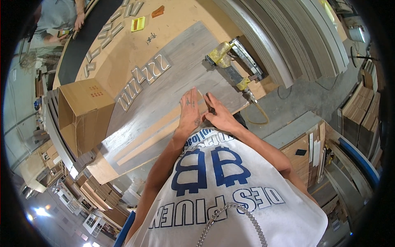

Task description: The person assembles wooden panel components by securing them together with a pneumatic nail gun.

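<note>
Close together at the near edge of the bench, my two hands meet just in front of my shirt. My left hand point(190, 112) has its fingers stretched forward and pressed together, its thumb side turned to the other hand. My right hand point(221, 115) is bent inward, thumb and fingers closing around a dark gap. A thin pale edge shows between the fingertips; what it belongs to is mostly hidden. Under and ahead of the hands lies a grey wood-grain panel point(181, 68). Across it runs a slanting row of small flat rectangular pieces with pale outlines point(144, 81).
A yellow nail gun point(222, 55) with a hose lies right of the panel, beside stacked long grey boards point(279, 41). An open cardboard box point(86, 107) stands at left. Beyond are a yellow tray point(138, 24), loose dark fasteners point(151, 38) and another person's hand point(79, 20).
</note>
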`<state>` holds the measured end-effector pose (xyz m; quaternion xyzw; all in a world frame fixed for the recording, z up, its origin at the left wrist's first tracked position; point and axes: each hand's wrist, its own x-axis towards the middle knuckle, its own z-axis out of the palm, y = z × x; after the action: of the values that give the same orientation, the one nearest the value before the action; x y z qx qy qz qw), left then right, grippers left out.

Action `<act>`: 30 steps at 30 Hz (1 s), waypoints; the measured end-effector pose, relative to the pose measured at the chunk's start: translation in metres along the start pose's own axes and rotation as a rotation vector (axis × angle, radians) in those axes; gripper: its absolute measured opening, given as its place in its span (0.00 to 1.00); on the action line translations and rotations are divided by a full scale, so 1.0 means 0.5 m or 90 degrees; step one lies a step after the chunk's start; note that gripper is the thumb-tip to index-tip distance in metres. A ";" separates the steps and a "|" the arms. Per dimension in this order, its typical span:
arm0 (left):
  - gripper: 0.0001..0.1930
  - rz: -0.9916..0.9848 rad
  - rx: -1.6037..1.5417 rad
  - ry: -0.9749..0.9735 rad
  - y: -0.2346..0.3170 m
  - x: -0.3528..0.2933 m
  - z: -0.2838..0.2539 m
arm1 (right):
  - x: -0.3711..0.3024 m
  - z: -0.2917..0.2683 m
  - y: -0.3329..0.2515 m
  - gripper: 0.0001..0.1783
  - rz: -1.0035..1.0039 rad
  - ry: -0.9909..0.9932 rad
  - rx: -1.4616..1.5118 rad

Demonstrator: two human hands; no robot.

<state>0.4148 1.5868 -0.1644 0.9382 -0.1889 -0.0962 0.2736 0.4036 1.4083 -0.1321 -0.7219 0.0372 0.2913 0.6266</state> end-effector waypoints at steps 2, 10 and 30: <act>0.54 0.003 0.004 0.001 -0.003 -0.002 0.002 | -0.001 -0.003 -0.015 0.46 0.005 -0.002 0.002; 0.55 -0.010 0.004 -0.002 0.008 -0.003 -0.005 | -0.007 -0.002 0.012 0.44 0.028 -0.011 -0.013; 0.55 -0.012 -0.030 0.013 0.003 -0.003 0.000 | -0.063 -0.017 0.015 0.46 0.067 -0.070 -0.112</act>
<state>0.4129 1.5861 -0.1635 0.9341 -0.1748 -0.0935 0.2969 0.3778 1.3888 -0.1235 -0.7543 0.0146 0.3651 0.5455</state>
